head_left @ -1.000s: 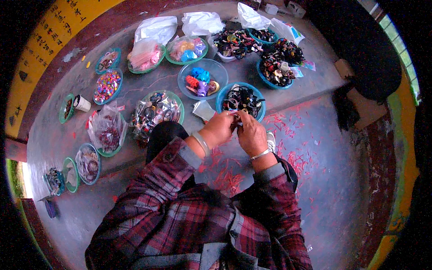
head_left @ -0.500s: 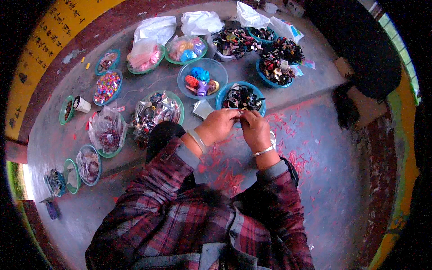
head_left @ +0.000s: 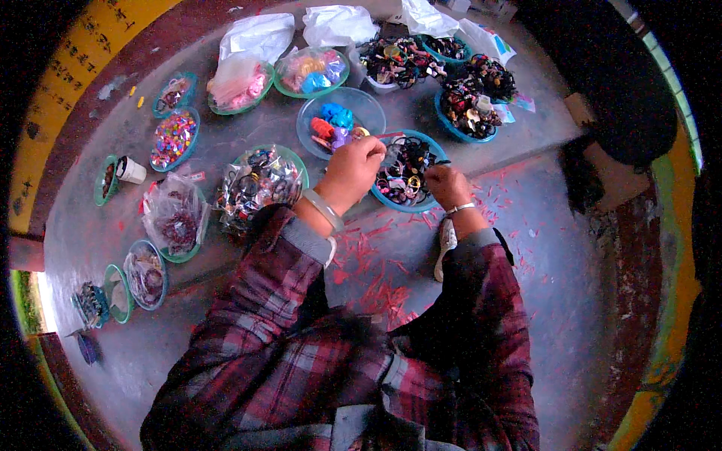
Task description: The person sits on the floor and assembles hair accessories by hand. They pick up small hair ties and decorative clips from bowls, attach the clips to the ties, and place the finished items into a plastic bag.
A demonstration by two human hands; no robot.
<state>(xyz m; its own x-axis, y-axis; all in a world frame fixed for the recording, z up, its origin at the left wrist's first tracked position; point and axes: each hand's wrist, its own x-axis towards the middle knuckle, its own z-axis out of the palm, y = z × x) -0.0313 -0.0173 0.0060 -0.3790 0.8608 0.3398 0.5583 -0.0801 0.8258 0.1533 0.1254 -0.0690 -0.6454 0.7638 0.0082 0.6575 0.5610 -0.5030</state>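
Dark hair ties (head_left: 416, 156), or what look like them, are being kept in a tangled heap inside the blue bowl (head_left: 410, 210), so everything else is being placed by that bowl. The left hand (head_left: 353, 173) is being held by the bowl's left edge, its wrist being circled by a pale bangle (head_left: 323, 210). Its fingertips are being pressed together, and a thin reddish strip (head_left: 392, 135) is being pinched there, poking out over the bowl's far side. The right hand (head_left: 449, 186) is being held at the bowl's right edge, fingers kinda bunched. A small dark piece (head_left: 442, 163) is being shown at the tips, but whether it's being gripped can't be told, it's too tiny. Just beyond the bowl, to the left, a clear bowl (head_left: 370, 109) is being taken up by blue, red and purple bits. Straight left of it, a green bowl (head_left: 305, 177) is being mostly covered by a bag of trinkets (head_left: 259, 184). Nearer than the bowl, red slivers (head_left: 387, 297) are being left scattered about.
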